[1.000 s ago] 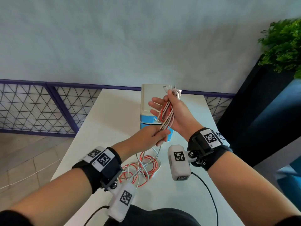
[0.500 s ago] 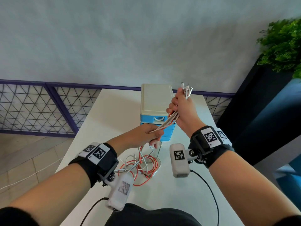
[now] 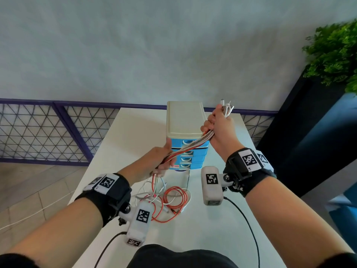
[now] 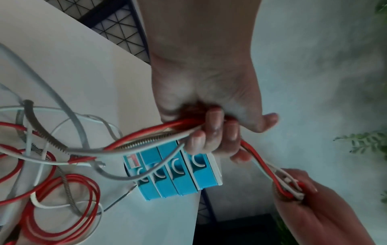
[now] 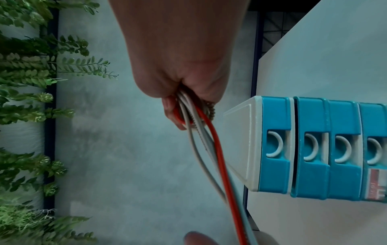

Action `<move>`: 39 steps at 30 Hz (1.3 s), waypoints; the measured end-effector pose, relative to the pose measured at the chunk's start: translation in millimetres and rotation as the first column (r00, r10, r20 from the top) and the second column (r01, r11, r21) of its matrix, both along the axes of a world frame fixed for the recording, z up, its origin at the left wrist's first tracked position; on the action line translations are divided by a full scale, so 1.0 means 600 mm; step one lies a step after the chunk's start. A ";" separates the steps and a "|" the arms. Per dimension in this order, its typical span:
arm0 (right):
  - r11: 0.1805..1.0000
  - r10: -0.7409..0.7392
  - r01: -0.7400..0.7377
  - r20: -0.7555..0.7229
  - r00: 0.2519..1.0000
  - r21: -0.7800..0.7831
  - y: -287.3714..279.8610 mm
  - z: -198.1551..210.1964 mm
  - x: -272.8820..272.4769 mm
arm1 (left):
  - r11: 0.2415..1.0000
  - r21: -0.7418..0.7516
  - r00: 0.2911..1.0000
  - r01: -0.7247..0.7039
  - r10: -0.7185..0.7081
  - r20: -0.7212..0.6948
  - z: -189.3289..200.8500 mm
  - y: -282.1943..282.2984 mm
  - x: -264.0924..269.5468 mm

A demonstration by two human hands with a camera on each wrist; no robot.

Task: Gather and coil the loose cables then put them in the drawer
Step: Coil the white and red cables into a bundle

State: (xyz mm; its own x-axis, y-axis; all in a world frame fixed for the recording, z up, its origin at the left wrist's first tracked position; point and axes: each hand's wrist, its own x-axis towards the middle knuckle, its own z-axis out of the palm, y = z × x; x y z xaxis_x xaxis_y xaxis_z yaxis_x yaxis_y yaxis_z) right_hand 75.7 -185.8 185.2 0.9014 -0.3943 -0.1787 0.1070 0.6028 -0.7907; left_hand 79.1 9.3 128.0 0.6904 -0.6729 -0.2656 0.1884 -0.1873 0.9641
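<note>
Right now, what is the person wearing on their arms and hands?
Both hands are bare, with no gloves. Each wrist has a wide black strap: the left strap and the right strap carry white tags printed with black square codes. A small white camera box hangs under each, the left box and the right box, each with a code sticker and a thin black cable.

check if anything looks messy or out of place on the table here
Yes: the cables lie in a loose red, white and spring-wrapped tangle on the table before the blue drawer unit, not coiled. The left hand and right hand grip one stretched bunch. All drawers look closed.
</note>
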 end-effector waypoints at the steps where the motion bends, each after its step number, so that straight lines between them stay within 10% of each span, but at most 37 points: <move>1: 1.000 -0.006 0.006 -0.005 1.000 -0.002 -0.001 0.000 0.001 | 1.000 -0.005 0.998 0.018 -0.018 -0.057 0.003 0.002 0.002; 6: 0.999 -0.015 0.014 -0.023 1.000 -0.040 -0.023 -0.010 0.004 | 0.995 -0.042 0.983 0.085 -0.091 -0.159 0.018 0.010 -0.001; 9: 0.984 0.068 -0.077 -0.056 0.996 -0.163 -0.034 -0.011 0.001 | 0.989 0.127 0.987 0.075 -0.091 0.130 0.038 0.004 0.006; 14: 0.892 0.319 -0.351 -0.154 0.935 -0.285 -0.031 -0.003 -0.012 | 0.849 0.520 0.718 -0.090 -0.306 0.625 0.058 -0.008 0.027; 19: 0.648 0.551 -0.652 -0.348 0.759 -0.394 -0.026 0.001 -0.029 | 0.810 0.546 0.423 -0.213 -0.427 0.799 0.081 -0.020 0.017; 24: 0.565 0.694 -0.773 -0.341 0.634 -0.289 -0.015 0.002 -0.042 | 0.795 0.550 0.322 -0.254 -0.467 0.823 0.092 -0.024 0.013; 39: 0.486 0.742 -0.822 -0.357 0.568 -0.298 0.026 -0.005 -0.064 | 0.890 0.399 0.554 -0.222 -0.221 0.802 0.085 -0.016 0.015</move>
